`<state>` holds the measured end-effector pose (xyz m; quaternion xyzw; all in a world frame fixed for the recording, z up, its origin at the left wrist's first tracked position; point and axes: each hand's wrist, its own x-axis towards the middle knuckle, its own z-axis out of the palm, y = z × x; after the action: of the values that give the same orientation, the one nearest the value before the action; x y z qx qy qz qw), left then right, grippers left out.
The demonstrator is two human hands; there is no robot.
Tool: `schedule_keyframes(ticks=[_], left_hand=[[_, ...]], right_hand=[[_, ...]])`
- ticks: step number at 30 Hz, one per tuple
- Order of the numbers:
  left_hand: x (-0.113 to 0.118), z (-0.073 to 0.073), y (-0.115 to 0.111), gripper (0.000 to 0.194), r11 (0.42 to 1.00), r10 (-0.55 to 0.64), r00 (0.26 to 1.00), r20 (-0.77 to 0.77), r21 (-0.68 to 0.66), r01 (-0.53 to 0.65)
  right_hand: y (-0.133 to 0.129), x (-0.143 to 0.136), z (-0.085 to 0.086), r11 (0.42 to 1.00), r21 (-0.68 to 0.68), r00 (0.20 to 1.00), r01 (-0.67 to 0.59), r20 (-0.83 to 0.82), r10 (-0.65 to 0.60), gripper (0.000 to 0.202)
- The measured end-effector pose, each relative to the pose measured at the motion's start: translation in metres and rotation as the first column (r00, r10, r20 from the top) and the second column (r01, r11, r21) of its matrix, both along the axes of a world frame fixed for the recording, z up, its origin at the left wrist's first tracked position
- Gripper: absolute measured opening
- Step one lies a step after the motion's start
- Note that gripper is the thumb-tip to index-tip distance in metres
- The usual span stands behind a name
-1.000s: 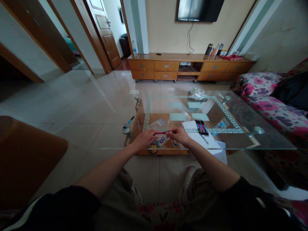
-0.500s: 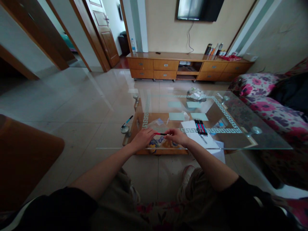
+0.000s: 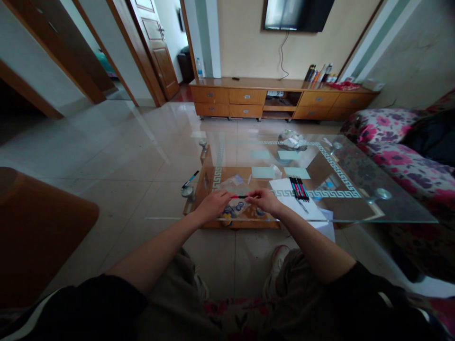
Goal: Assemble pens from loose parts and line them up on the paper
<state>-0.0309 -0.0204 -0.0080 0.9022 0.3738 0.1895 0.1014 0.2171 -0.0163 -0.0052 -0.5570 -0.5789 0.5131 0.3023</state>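
Note:
Over the near edge of the glass table, a red and black pen (image 3: 239,197) lies level between my two hands. My left hand (image 3: 215,202) is closed on its red end, and my right hand (image 3: 263,201) pinches the black end. Just to the right, several red, blue and black pens (image 3: 299,189) lie side by side on white paper (image 3: 282,185). A slim grey pen-like piece (image 3: 302,206) rests below them. Farther left, a blue and black pen (image 3: 191,179) lies by the table's left corner. Clear plastic wrapping (image 3: 232,182) is beyond my left hand.
The glass table (image 3: 401,213) has a patterned border and round metal supports. A bag-like bundle (image 3: 292,139) sits at its far side. A floral sofa (image 3: 412,163) stands right, a brown wooden piece (image 3: 46,227) left, and a low cabinet (image 3: 245,97) along the wall.
The whole view has shifted slightly to the right. Both hands still hold the pen in nearly the same place, with only small finger movement.

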Motion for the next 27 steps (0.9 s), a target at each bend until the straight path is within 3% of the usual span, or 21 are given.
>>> schedule_keyframes(ticks=[4,8,11,14,17,27], left_hand=[[0.0,0.0,0.0,0.033,1.0,0.002,1.0,0.003,0.002,-0.002],[0.0,0.001,0.0,0.032,0.999,0.017,0.999,-0.029,0.032,-0.016],[0.0,0.002,0.0,0.031,0.999,0.033,0.999,-0.043,0.035,-0.031],[0.0,0.001,0.0,0.031,0.999,0.041,0.999,-0.035,0.03,-0.04],[0.0,-0.002,0.0,0.032,0.999,0.034,0.999,-0.022,0.01,-0.034],[-0.002,0.0,-0.001,0.051,0.998,0.008,0.999,-0.032,-0.054,-0.01]], right_hand=[[0.002,-0.002,-0.002,0.999,0.008,0.999,0.037,-0.008,-0.037,0.032],[0.004,-0.001,-0.007,0.995,-0.087,0.999,-0.043,0.017,0.044,0.048],[0.004,0.0,-0.008,0.998,-0.021,0.998,-0.066,-0.023,0.066,0.035],[0.004,0.0,-0.006,0.999,0.034,0.996,0.012,-0.088,-0.009,0.02],[0.004,-0.001,-0.002,0.994,0.014,0.981,0.113,-0.164,-0.109,0.023],[0.001,-0.003,0.011,0.959,-0.201,0.905,0.198,-0.339,-0.258,0.023]])
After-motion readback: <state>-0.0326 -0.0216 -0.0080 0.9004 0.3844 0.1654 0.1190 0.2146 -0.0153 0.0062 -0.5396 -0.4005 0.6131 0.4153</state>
